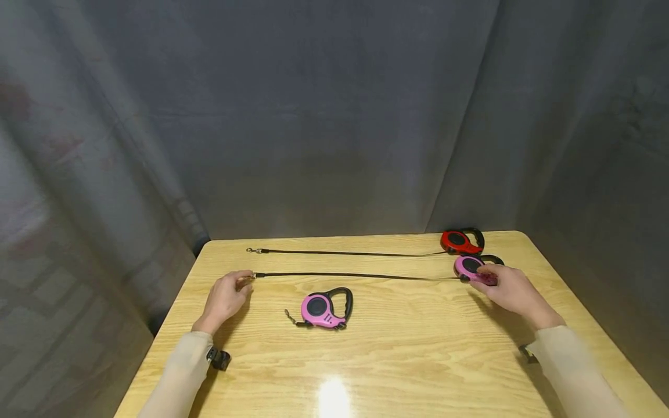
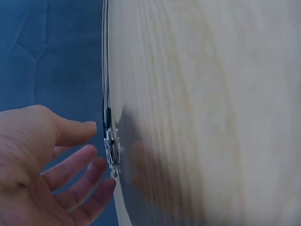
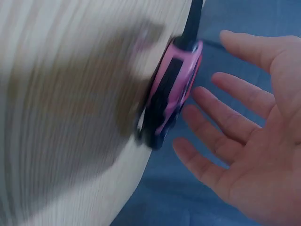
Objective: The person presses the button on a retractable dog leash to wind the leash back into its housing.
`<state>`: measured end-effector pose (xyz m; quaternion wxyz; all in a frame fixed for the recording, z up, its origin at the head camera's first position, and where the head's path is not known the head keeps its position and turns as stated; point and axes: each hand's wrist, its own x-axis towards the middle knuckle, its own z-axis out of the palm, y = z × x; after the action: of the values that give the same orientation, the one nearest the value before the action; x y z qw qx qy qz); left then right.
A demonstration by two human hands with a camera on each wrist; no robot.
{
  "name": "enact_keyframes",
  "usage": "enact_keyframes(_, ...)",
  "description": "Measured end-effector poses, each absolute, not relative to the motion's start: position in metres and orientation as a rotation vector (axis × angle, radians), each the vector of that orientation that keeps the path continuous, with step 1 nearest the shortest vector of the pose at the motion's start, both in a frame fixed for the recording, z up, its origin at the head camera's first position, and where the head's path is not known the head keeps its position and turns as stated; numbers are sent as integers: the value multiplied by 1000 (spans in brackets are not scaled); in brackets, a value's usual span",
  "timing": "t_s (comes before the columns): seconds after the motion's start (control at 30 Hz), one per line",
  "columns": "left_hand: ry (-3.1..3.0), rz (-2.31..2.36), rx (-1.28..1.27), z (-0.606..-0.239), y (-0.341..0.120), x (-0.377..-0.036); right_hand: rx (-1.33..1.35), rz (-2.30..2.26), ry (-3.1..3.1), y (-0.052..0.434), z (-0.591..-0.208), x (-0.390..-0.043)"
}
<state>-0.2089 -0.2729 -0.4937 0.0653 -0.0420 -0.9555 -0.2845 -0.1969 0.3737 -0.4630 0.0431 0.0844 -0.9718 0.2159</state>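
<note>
Two retractable dog leashes have their cords pulled out straight across the table. At the right end of the nearer cord (image 1: 334, 274) lies its pink leash case (image 1: 465, 265), with my right hand (image 1: 514, 293) close over it. In the right wrist view the fingers are spread and relaxed beside the pink case (image 3: 174, 89), holding nothing. My left hand (image 1: 225, 299) is by the metal clip (image 2: 112, 150) at the cord's left end. Its fingers are loosely bent beside the clip, not wrapped round it.
Behind lies a red leash case (image 1: 453, 241), its cord (image 1: 334, 252) running left to a metal clip (image 1: 253, 250). A second pink leash (image 1: 317, 310), cord drawn in, rests mid-table between my hands. Grey curtains (image 1: 324, 128) enclose the wooden table (image 1: 407, 354) behind and at both sides.
</note>
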Motion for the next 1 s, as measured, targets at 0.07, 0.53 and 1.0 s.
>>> enact_keyframes(0.07,-2891,-868,-134,-494,-275,-212,232,620,-2995,382,-463,-200)
enact_keyframes(0.53,-2977,-777,-202,-498,-281,-224,172,381,-3032,400,-474,-205)
enact_keyframes(1.0,-2953,-699,-147,-498,-279,-221,274,419,-3021,398,-489,-207)
